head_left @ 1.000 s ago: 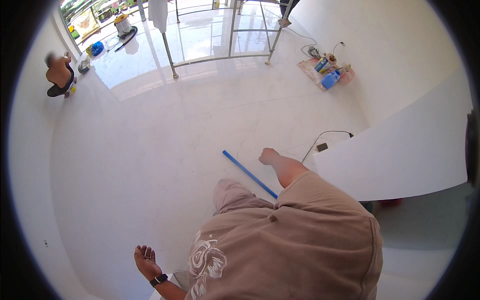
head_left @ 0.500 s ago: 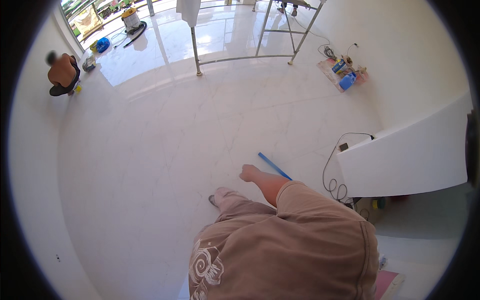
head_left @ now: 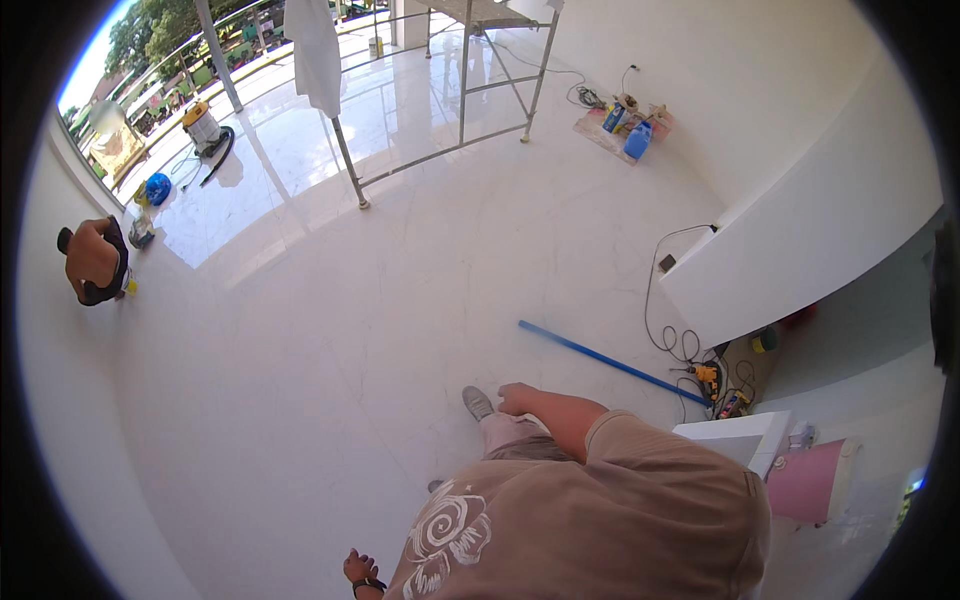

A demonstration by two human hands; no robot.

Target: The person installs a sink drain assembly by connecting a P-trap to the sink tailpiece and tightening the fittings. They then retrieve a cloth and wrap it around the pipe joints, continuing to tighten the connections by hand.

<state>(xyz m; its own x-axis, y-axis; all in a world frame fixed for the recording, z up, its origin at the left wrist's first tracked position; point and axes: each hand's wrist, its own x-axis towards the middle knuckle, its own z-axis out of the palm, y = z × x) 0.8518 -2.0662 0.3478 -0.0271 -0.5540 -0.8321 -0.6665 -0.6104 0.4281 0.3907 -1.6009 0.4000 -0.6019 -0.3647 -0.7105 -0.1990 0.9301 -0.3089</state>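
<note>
My left hand (head_left: 361,567), with a dark band at the wrist, hangs low at the lower edge, fingers loosely apart and nothing in it. Ahead of my body, my right hand (head_left: 516,398) hangs above one grey shoe (head_left: 478,403). Its fingers are curled in, and no object shows in it. A long blue bar (head_left: 610,362) lies on the pale tiled floor to the right of that hand, apart from it. At the bar's far right end are an orange and black power drill (head_left: 706,376) and looped black cable (head_left: 684,345).
A scaffold frame (head_left: 463,145) stands ahead. A vacuum cleaner (head_left: 201,128) stands near the glass at far left. Another person (head_left: 94,262) crouches by the left wall. A blue jug (head_left: 637,140) sits at far right, a pink bucket (head_left: 805,482) at near right, beside a low white ledge (head_left: 735,432).
The view has turned, and the scaffold and crouching person now appear further left and lower. My left hand has come into view. More of the blue bar and the drill now show.
</note>
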